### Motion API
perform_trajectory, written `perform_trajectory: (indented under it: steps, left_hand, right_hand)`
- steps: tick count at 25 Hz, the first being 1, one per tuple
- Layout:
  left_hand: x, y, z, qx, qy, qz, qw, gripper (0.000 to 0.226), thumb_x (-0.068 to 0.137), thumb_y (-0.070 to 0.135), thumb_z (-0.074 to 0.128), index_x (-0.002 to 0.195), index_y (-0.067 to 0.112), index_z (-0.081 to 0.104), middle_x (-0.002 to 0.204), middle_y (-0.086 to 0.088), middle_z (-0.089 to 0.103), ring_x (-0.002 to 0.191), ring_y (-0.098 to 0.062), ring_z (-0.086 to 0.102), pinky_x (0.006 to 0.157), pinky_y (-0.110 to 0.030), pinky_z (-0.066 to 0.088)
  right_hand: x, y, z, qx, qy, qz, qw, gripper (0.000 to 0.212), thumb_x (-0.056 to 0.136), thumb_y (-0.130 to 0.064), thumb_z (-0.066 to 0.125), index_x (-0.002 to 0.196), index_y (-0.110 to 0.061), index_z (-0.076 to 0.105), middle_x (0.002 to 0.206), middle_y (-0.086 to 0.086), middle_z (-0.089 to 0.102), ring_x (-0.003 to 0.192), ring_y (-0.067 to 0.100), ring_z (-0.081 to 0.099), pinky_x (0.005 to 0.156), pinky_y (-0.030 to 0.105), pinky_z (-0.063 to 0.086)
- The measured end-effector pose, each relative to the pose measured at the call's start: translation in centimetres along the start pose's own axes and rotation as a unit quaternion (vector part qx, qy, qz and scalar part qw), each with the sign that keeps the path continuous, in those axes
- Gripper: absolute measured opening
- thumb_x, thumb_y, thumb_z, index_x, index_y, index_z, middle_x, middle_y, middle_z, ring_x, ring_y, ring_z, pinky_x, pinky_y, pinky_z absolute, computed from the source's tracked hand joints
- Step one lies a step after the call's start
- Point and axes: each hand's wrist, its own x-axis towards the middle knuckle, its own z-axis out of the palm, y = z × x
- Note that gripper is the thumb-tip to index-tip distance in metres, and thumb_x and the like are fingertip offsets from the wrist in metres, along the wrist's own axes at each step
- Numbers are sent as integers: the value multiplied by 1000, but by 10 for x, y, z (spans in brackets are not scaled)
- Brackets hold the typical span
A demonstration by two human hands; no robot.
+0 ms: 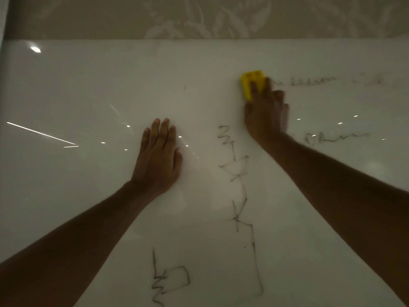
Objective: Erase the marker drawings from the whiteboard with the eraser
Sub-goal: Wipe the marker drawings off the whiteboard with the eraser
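The glossy whiteboard (88,89) fills most of the head view. My right hand (266,114) presses a yellow eraser (252,82) flat against the board near its upper right. Just right of the eraser runs a faint smeared line of writing (314,82). A thin black zigzag drawing (238,173) runs down the board's middle, below the eraser. Another scribble with a box shape (170,282) sits at the bottom centre, and a short squiggle (332,138) lies right of my right wrist. My left hand (159,158) rests flat on the board, fingers together, holding nothing.
Patterned beige wallpaper (199,16) shows above the board's top edge. A pale frame or wall edge (3,29) runs down the far left. Ceiling light reflections (35,49) glint on the board's left half.
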Motion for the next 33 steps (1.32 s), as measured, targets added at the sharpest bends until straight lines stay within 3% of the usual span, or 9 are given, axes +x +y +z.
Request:
perform_trajectory:
  steps: [4, 9, 12, 14, 17, 19, 24, 29, 33]
  left_hand:
    - [14, 17, 9, -2, 11, -24, 1000, 61, 100, 22, 33, 147, -16, 46, 157, -39, 41, 148, -58, 35, 121, -67, 27]
    - [18, 30, 16, 4, 17, -89, 996, 64, 98, 22, 33, 145, -20, 45, 154, -43, 40, 145, -61, 36, 121, -66, 24]
    - [15, 29, 15, 12, 5, -91, 996, 64, 98, 23, 35, 145, -19, 46, 153, -43, 42, 144, -61, 38, 120, -67, 26]
    - [15, 29, 13, 19, -5, -88, 996, 63, 98, 23, 36, 145, -17, 47, 153, -43, 42, 144, -60, 39, 120, -66, 27]
    - [15, 28, 9, 21, -15, -76, 997, 62, 99, 24, 35, 145, -16, 47, 156, -40, 41, 146, -59, 36, 120, -66, 27]
    - [18, 30, 6, 16, -20, -66, 998, 62, 99, 24, 35, 145, -16, 47, 157, -39, 41, 147, -58, 36, 120, -65, 27]
    - [30, 36, 8, 17, -13, -34, 999, 59, 98, 18, 35, 143, -17, 50, 153, -40, 45, 144, -60, 39, 117, -67, 30]
    - [40, 45, 14, 18, -7, -20, 1000, 61, 97, 17, 33, 146, -16, 45, 157, -38, 41, 148, -57, 35, 121, -65, 28]
    - [40, 46, 23, 20, -1, -16, 1000, 61, 98, 19, 33, 146, -16, 46, 156, -38, 42, 147, -56, 36, 121, -65, 28]
  right_hand:
    - [-34, -24, 2, -13, -46, -316, 948, 56, 100, -33, 46, 155, -31, 35, 164, 11, 28, 128, 41, 46, 89, 51, 47]
    - [30, -58, 0, -25, -47, -128, 990, 53, 103, -28, 42, 155, -29, 30, 166, 10, 20, 132, 39, 39, 95, 50, 41]
    - [12, -84, 6, -16, -79, -359, 930, 52, 105, -34, 39, 155, -36, 27, 167, 8, 17, 134, 38, 38, 98, 52, 38]
    - [14, -75, 9, -25, -84, -417, 905, 52, 105, -35, 39, 155, -41, 25, 168, 6, 16, 134, 39, 39, 98, 53, 38]
    - [51, -55, 8, -12, -43, -175, 983, 56, 101, -22, 44, 153, -37, 30, 165, 7, 21, 130, 41, 41, 96, 54, 38]
    - [51, -45, 6, -9, -44, -104, 994, 54, 101, -23, 46, 153, -31, 32, 165, 9, 21, 130, 42, 41, 96, 53, 39]
    - [-16, 2, 3, -4, -42, -388, 921, 55, 101, -36, 49, 154, -36, 34, 164, 7, 28, 120, 39, 51, 86, 50, 46]
    - [32, 108, -4, -23, -11, -93, 995, 65, 99, -29, 50, 157, -40, 24, 166, 6, 22, 124, 45, 46, 94, 56, 43]
    - [43, 144, -12, 14, -11, 137, 990, 56, 102, -26, 45, 156, -32, 31, 164, 11, 24, 128, 46, 41, 98, 55, 41]
